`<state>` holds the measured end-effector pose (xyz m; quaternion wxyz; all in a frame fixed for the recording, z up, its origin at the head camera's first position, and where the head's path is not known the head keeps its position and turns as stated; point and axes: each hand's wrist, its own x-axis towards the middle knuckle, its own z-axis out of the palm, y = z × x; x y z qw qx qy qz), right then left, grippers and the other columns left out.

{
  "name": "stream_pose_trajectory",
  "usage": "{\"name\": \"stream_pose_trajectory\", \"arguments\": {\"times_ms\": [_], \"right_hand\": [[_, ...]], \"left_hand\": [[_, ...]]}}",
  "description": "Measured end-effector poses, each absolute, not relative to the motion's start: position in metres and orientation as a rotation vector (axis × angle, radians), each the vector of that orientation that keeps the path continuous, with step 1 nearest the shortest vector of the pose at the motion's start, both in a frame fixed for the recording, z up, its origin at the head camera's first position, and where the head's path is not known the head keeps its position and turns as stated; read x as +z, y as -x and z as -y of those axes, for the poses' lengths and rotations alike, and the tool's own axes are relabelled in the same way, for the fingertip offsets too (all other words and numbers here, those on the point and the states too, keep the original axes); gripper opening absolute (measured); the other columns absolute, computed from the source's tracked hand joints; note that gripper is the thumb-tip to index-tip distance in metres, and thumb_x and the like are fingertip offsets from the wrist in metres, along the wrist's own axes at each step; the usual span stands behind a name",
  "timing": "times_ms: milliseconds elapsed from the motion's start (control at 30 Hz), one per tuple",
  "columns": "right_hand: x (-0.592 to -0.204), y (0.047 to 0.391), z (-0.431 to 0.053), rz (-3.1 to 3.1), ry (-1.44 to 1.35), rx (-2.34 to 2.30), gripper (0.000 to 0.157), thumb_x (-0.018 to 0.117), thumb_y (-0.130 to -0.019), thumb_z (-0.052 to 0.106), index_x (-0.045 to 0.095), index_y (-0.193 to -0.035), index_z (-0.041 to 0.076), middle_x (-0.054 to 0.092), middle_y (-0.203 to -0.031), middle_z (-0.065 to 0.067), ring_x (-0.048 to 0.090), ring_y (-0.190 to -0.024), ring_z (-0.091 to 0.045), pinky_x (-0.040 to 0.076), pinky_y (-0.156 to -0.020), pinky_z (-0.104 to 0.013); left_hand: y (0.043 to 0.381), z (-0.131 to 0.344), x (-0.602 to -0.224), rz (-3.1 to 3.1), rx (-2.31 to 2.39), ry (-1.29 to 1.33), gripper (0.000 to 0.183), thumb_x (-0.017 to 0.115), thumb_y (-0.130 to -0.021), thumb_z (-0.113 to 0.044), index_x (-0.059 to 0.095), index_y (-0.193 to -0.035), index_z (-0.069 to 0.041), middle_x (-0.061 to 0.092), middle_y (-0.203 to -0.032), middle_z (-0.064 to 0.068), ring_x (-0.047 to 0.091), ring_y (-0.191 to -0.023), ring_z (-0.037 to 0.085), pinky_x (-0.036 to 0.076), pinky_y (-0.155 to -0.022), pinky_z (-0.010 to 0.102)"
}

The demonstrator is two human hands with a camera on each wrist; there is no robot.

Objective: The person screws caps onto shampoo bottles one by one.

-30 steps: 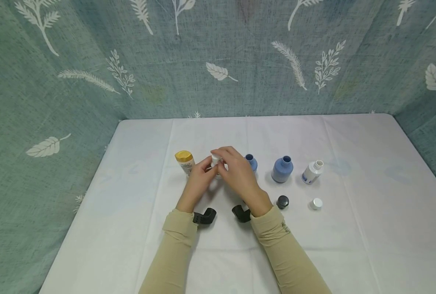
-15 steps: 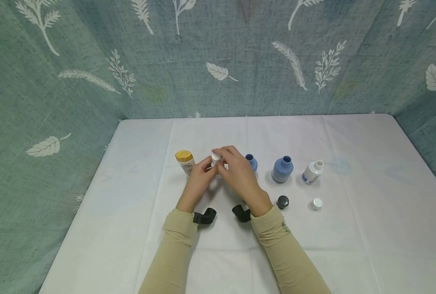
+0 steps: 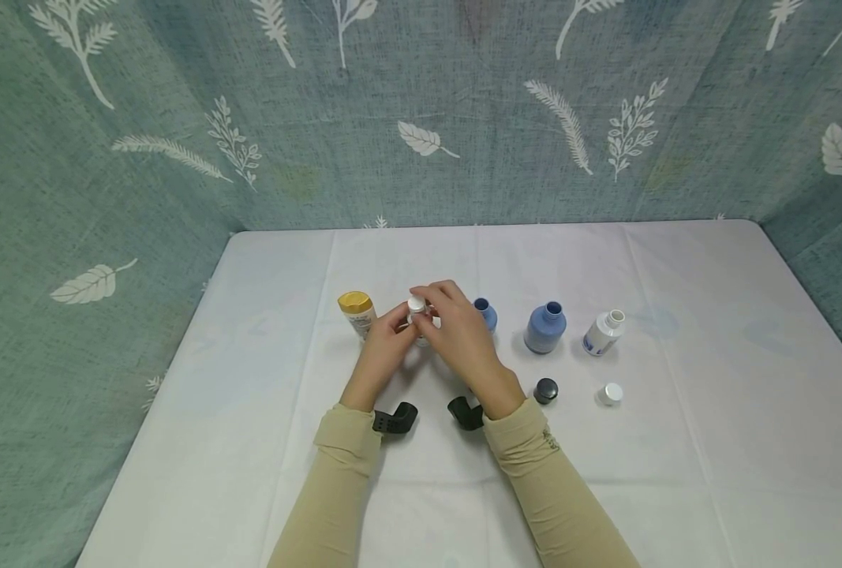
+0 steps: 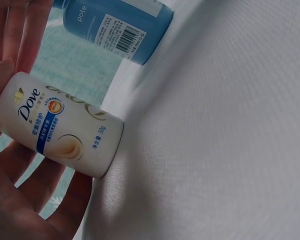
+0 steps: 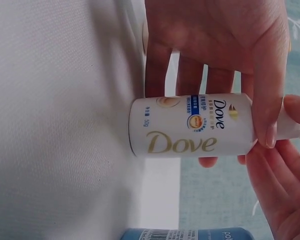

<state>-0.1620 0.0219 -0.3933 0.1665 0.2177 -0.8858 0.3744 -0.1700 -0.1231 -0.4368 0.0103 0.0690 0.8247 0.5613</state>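
A small white Dove bottle (image 5: pixel 190 125) stands upright on the white tabletop between my two hands. Its body is in the grip of my left hand (image 3: pixel 380 352), fingers on one side and thumb across the upper part. At the top, my right hand (image 3: pixel 465 338) pinches the white cap (image 3: pixel 417 304) between thumb and fingers. The cap sits on the bottle's neck; whether it is threaded tight cannot be told. Fingers hide most of the bottle in the head view, while the left wrist view shows the printed bottle front (image 4: pixel 60 125).
A yellow-capped bottle (image 3: pixel 358 312) stands left of the hands. Right of them are a partly hidden blue bottle (image 3: pixel 487 313), a second blue bottle (image 3: pixel 544 329) and a white bottle (image 3: pixel 603 333), all uncapped. A black cap (image 3: pixel 545 390) and a white cap (image 3: pixel 610 394) lie nearer.
My right thumb and fingers have shifted slightly around the white cap, and more of its top shows. The left hand and the bottle stay in place.
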Motion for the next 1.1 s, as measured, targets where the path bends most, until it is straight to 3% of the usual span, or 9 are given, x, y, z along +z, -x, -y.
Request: {"name": "stream_pose_trajectory", "arguments": {"times_ms": [200, 467, 600, 800, 1100], "right_hand": [[-0.392, 0.162, -0.023, 2.494, -0.692, 1.069, 0.034, 0.057, -0.083, 0.009, 0.058, -0.117, 0.015, 0.053, -0.113, 0.001, 0.053, -0.082, -0.01, 0.043, -0.065, -0.023], [-0.393, 0.163, -0.024, 2.465, -0.747, 1.026, 0.033, 0.052, -0.082, 0.001, 0.061, -0.112, 0.013, 0.057, -0.114, 0.001, 0.052, -0.102, -0.011, 0.044, -0.078, -0.024], [-0.393, 0.164, -0.024, 2.461, -0.742, 1.03, 0.031, 0.052, -0.082, 0.001, 0.062, -0.109, 0.013, 0.057, -0.111, 0.002, 0.053, -0.098, -0.01, 0.044, -0.076, -0.023], [-0.393, 0.163, -0.024, 2.446, -0.733, 1.031, 0.028, 0.053, -0.083, 0.003, 0.063, -0.108, 0.012, 0.058, -0.107, 0.002, 0.053, -0.086, -0.008, 0.044, -0.069, -0.021], [-0.393, 0.163, -0.024, 2.443, -0.71, 1.045, 0.027, 0.056, -0.083, 0.005, 0.063, -0.108, 0.013, 0.057, -0.104, 0.002, 0.054, -0.08, -0.009, 0.043, -0.066, -0.021]], "left_hand": [[0.169, 0.123, -0.437, -2.571, 1.741, -0.197, 0.029, 0.054, -0.089, -0.026, 0.058, -0.116, -0.02, 0.055, -0.12, -0.002, 0.049, -0.111, 0.015, 0.041, -0.092, 0.035], [0.168, 0.124, -0.437, -2.566, 1.721, -0.157, 0.031, 0.055, -0.089, -0.029, 0.057, -0.118, -0.019, 0.054, -0.122, 0.001, 0.049, -0.113, 0.019, 0.039, -0.093, 0.038], [0.168, 0.124, -0.436, -2.554, 1.725, -0.152, 0.027, 0.055, -0.089, -0.025, 0.059, -0.113, -0.014, 0.054, -0.122, 0.004, 0.047, -0.114, 0.021, 0.038, -0.094, 0.039], [0.153, 0.116, -0.404, -2.586, 1.688, -0.148, 0.02, 0.051, -0.09, -0.017, 0.058, -0.105, -0.006, 0.055, -0.118, 0.011, 0.047, -0.115, 0.025, 0.038, -0.094, 0.04], [0.17, 0.124, -0.435, -2.556, 1.716, -0.158, 0.027, 0.053, -0.09, -0.023, 0.059, -0.114, -0.015, 0.053, -0.122, 0.004, 0.047, -0.115, 0.022, 0.038, -0.094, 0.04]]}}
